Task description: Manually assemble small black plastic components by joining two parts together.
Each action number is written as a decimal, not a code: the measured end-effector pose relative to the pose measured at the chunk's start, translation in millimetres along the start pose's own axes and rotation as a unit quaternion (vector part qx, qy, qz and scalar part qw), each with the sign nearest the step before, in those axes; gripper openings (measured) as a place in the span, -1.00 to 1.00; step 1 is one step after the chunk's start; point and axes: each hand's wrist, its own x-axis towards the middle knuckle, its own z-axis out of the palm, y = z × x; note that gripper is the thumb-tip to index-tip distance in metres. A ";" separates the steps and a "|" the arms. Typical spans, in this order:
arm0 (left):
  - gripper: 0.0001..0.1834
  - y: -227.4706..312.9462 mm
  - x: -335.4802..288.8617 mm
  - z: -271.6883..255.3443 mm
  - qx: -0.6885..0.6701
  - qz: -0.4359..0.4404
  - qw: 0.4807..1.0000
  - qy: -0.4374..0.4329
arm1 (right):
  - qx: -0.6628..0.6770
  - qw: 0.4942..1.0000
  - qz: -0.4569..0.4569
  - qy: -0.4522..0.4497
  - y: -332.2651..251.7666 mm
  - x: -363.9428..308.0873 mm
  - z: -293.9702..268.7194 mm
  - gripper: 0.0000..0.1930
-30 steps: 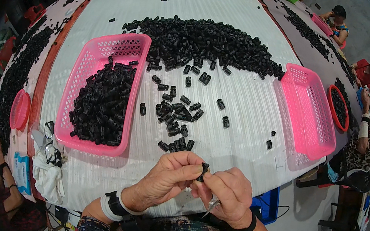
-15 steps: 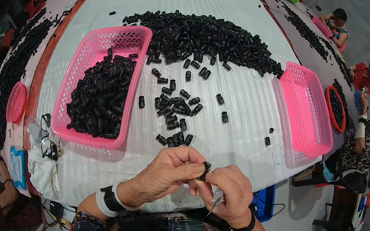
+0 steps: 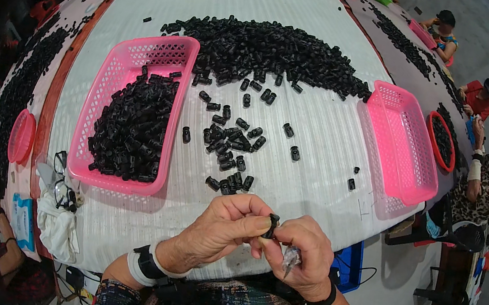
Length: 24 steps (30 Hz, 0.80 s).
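Above the near table edge, my left hand [image 3: 225, 227] pinches a small black plastic cord lock [image 3: 272, 225] between thumb and fingertips. My right hand [image 3: 307, 250] is closed close beside it, fingertips at the part's right side. Out of the right fist a thin pointed metal tool [image 3: 290, 260], its grip wrapped in something clear or silvery, sticks out downward. Just past my hands lies a loose scatter of similar cord locks [image 3: 233, 142]. Farther back a long heap of them [image 3: 270, 51] spreads across the table.
A pink basket [image 3: 76, 149] at left is partly filled with black parts; another pink basket [image 3: 406, 143] stands at right. Eyeglasses [image 3: 63, 193] rest on a white cloth [image 3: 58, 230] near the left edge. A blue bin [image 3: 349, 268] sits below the table's right. Other people work alongside.
My right hand has turned slightly, so the pointed tool shows more clearly. The left hand keeps its pinch on the cord lock. The view has shifted a little.
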 end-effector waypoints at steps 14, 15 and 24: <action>-0.82 -5.0 3.7 -5.7 -0.022 -0.011 1.000 -0.001 | 0.044 0.990 0.098 -0.092 0.1 1.7 -11.4 -0.78; -0.83 -5.8 3.8 -6.4 -0.033 -0.013 0.999 0.001 | 0.045 0.990 0.100 -0.091 2.6 3.3 -15.1 -0.78; -0.83 -5.2 5.2 -0.4 -0.032 -0.034 0.999 0.005 | 0.046 0.978 0.159 -0.123 17.5 3.8 -17.3 -0.87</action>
